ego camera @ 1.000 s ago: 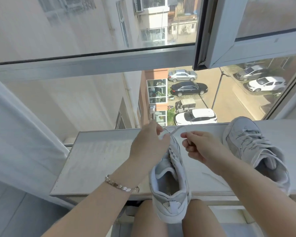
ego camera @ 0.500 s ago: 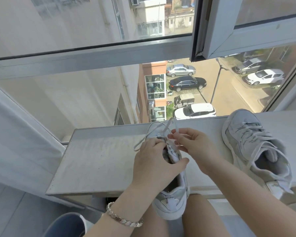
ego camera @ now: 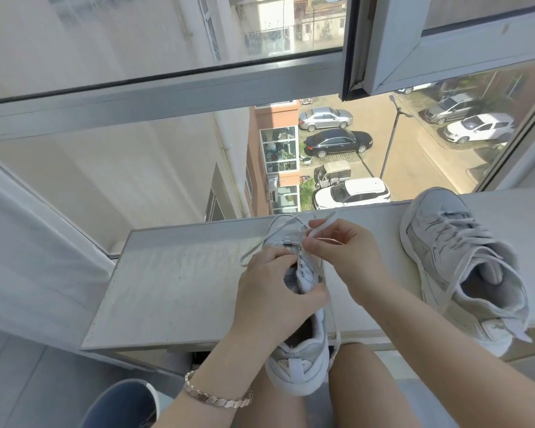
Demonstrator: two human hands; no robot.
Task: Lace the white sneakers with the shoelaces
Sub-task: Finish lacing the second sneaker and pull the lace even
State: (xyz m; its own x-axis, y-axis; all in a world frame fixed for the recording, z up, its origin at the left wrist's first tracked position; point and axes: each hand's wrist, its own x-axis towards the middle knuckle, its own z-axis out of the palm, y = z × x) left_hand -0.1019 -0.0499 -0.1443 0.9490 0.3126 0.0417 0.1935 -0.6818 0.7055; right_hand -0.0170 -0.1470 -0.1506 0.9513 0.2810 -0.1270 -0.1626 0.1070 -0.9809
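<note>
**A:** What fills most of what we see?

**B:** The grey window frame (ego camera: 167, 84) runs across the top, with the pale windowsill (ego camera: 173, 291) below it. A white curtain (ego camera: 28, 242) hangs on our left. Through the glass, far below, we plainly count six parked vehicles (ego camera: 337, 143).

**A:** And the sneakers?

**B:** We count two, both white. The laced sneaker (ego camera: 464, 267) lies on the sill at the right, with its heel past the near edge. The sneaker being laced (ego camera: 300, 362) sits in the middle. Its toe is on the sill and its heel hangs off between the person's bare thighs.

**A:** Is there any writing we can read?

**B:** No. We see a script logo (ego camera: 496, 327) on the laced one's heel and a small dark mark (ego camera: 433, 251) on its side. Both are too small to read.

**A:** The hands?

**B:** The left hand (ego camera: 272, 298) curls its fingers and thumb around the middle of the sneaker, hiding the eyelets there. The right hand (ego camera: 349, 257) pinches a flat white shoelace (ego camera: 323, 225) between thumb and forefinger, just above the toe. Another length of lace loops out to the left over the sill.

**A:** Smaller things?

**B:** We see one rose-gold link bracelet (ego camera: 217, 396) on the left wrist. One blue shoe (ego camera: 121, 403) sits at the lower left, partly out of view.
</note>
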